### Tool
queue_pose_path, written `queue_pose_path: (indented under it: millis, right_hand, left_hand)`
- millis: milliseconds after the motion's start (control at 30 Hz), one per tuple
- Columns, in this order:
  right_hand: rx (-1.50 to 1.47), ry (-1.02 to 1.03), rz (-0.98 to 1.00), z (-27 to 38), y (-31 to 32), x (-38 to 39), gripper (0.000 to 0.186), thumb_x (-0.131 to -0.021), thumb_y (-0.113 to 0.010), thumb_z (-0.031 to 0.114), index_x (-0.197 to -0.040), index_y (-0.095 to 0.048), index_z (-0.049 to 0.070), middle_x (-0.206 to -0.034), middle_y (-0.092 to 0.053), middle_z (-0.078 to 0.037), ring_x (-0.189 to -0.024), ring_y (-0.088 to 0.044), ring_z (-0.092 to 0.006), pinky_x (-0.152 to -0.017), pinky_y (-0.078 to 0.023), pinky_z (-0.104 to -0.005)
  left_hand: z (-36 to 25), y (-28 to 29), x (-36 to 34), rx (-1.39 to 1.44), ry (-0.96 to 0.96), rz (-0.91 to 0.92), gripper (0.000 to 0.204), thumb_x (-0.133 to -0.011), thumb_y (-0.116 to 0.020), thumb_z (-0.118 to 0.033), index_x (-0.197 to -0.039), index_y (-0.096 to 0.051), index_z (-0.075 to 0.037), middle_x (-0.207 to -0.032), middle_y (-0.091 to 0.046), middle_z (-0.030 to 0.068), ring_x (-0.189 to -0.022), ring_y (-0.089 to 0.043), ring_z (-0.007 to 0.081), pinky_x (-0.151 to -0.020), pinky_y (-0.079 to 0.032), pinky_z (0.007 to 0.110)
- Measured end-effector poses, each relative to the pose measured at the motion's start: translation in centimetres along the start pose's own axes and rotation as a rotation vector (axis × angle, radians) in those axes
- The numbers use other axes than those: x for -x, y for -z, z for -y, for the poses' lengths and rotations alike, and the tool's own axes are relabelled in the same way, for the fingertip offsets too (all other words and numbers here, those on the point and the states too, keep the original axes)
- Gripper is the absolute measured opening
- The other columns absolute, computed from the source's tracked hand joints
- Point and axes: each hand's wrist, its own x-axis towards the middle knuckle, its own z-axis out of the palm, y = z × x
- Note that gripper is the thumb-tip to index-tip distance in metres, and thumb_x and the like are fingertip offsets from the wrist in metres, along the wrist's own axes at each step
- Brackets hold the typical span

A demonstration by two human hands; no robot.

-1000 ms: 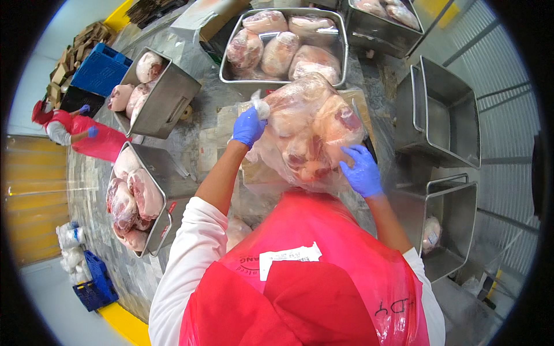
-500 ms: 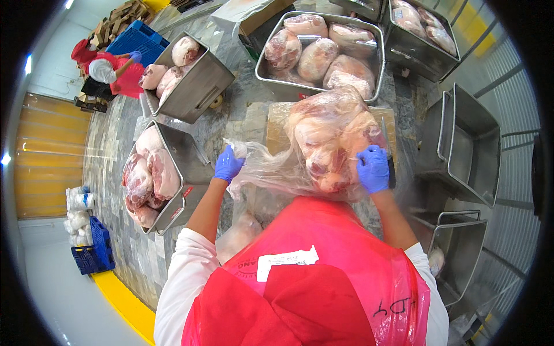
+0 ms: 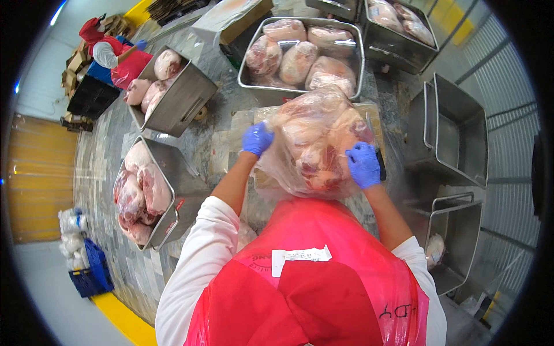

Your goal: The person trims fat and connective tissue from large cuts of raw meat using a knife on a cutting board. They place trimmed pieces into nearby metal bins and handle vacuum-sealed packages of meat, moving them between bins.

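Several large pieces of raw meat [image 3: 314, 132] lie in a clear plastic bag [image 3: 283, 167] on a tan cutting board [image 3: 369, 112] in front of me. My left hand [image 3: 257, 138] is closed on the gathered plastic at the left side of the bag. At the right side of the meat, my right hand [image 3: 363, 165] is closed, its fingertips pinching the bag's edge. A knife [image 3: 381, 164] with a dark handle lies just right of that hand, partly hidden by it.
Beyond the board stands a metal tub [image 3: 242, 78] of bagged meat. More metal tubs of meat [image 3: 179, 98] stand at left, and others [image 3: 456, 135] at right. A person in a red apron [image 3: 130, 63] is at the far left. Blue crates [image 3: 95, 268] stand at lower left.
My left hand has moved right and slightly up, bringing the stretched plastic in toward the meat. My right hand stays beside the meat. The whole view has shifted slightly.
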Motion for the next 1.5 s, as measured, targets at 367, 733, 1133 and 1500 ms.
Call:
queue_pose_path:
  millis: [367, 733, 1133, 1500]
  right_hand:
    - [-0.096, -0.055, -0.049, -1.5, 5.5, 13.3, 0.013, -0.083, -0.065, 0.000, -0.095, -0.065, 0.004, -0.092, -0.061, -0.017, -0.091, -0.060, -0.0387, -0.082, -0.049, -0.0469]
    - [-0.117, -0.296, -0.090, -2.8, 4.8, 18.6, 0.008, -0.083, -0.066, 0.003, -0.089, -0.064, 0.006, -0.092, -0.062, -0.017, -0.092, -0.060, -0.0387, -0.083, -0.049, -0.0470]
    - [-0.182, -0.161, -0.048, -0.1, 5.3, 2.8, 0.042, -0.080, -0.070, 0.012, -0.121, -0.064, 0.003, -0.117, -0.062, -0.021, -0.117, -0.057, -0.0399, -0.103, -0.045, -0.0458]
    - [-0.010, 0.070, 0.038, -2.6, -6.5, -21.7, 0.016, -0.094, -0.058, 0.016, -0.100, -0.066, 0.004, -0.095, -0.067, -0.024, -0.092, -0.065, -0.0428, -0.083, -0.051, -0.0512]
  left_hand:
    - [2.6, 8.3, 0.8, 0.149, 0.074, -0.375, 0.034, -0.084, -0.068, -0.035, -0.099, -0.074, -0.006, -0.093, -0.072, 0.0239, -0.086, -0.069, 0.0433, -0.076, -0.055, 0.050]
    - [13.0, 0.4, 4.3, 1.066, 0.340, -0.372, 0.021, -0.091, -0.059, -0.018, -0.096, -0.070, -0.001, -0.083, -0.069, 0.0063, -0.072, -0.064, 0.0211, -0.068, -0.052, 0.037]
    - [5.1, 3.6, 8.9, 1.376, 0.323, -0.232, 0.020, -0.095, -0.062, -0.017, -0.107, -0.069, -0.003, -0.085, -0.068, 0.0033, -0.072, -0.063, 0.0143, -0.063, -0.052, 0.033]
    - [2.3, -0.4, 17.1, 1.075, 0.420, -0.161, 0.033, -0.086, -0.068, -0.027, -0.105, -0.069, 0.000, -0.083, -0.071, 0.0127, -0.073, -0.068, 0.0213, -0.066, -0.055, 0.039]
